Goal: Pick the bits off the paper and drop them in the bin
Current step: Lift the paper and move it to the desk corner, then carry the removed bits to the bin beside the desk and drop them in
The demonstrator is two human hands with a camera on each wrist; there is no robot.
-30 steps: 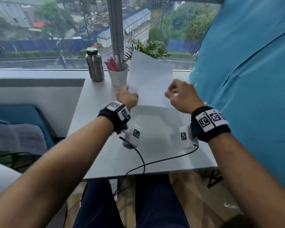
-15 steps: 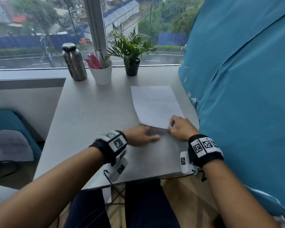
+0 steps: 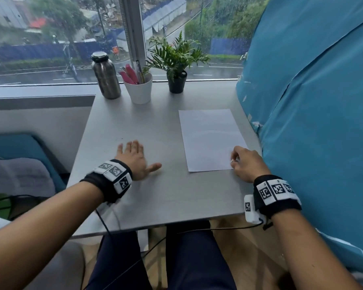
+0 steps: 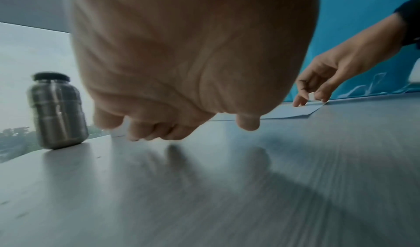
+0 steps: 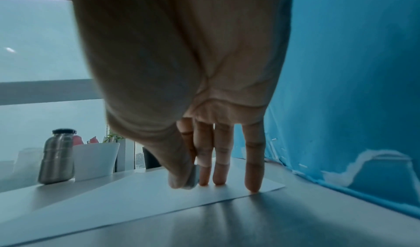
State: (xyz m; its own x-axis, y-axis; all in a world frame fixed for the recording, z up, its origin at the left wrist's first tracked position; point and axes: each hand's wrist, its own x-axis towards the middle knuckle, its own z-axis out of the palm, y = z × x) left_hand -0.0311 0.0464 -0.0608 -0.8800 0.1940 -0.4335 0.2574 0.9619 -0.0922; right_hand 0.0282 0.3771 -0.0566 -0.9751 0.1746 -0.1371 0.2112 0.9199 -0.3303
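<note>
A white sheet of paper (image 3: pixel 210 139) lies flat on the right half of the grey table (image 3: pixel 155 197). My right hand (image 3: pixel 238 161) is at its near right corner. Thumb and forefinger pinch a small pale bit (image 5: pixel 193 177), while the other fingertips (image 5: pixel 253 186) rest on the paper (image 5: pixel 147 197). The bit (image 3: pixel 232 161) shows as a white speck in the head view. My left hand (image 3: pixel 134 155) hovers just over the bare table, left of the paper, fingers spread and holding nothing. The left wrist view shows that hand (image 4: pixel 177 128) above its shadow. No bin is in view.
At the window edge stand a steel bottle (image 3: pixel 105 76), a white cup of pens (image 3: pixel 139 88) and a potted plant (image 3: pixel 176 65). A blue sheet (image 3: pixel 312 101) hangs close along the table's right side. Cables from my wrists drop over the front edge.
The paper, held up a second ago, now lies on the table. My left hand has let go and slid left off it. My right hand has shifted to the near right corner.
</note>
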